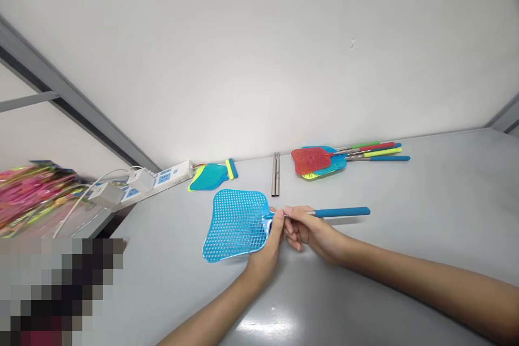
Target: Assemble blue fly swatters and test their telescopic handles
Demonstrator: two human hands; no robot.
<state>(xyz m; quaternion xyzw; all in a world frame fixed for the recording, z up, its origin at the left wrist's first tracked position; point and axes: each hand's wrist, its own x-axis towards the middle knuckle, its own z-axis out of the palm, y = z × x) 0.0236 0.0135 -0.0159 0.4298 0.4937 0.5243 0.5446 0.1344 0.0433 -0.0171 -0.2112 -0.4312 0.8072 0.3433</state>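
A blue fly swatter lies across the middle of the grey table (pixel 405 216), its mesh head (pixel 235 224) to the left and its blue handle (pixel 343 211) pointing right. My left hand (pixel 267 246) pinches the neck of the mesh head where it meets the rod. My right hand (pixel 308 227) is closed round the rod just right of that joint. Both hands hold the swatter slightly above the tabletop.
A pile of finished swatters (pixel 324 159) in red, blue and yellow-green lies at the back. Two bare metal rods (pixel 275 174) and loose swatter heads (pixel 208 177) lie near the wall. A white power strip (pixel 162 178) with chargers sits at left. Colourful packaging (pixel 28 194) is far left.
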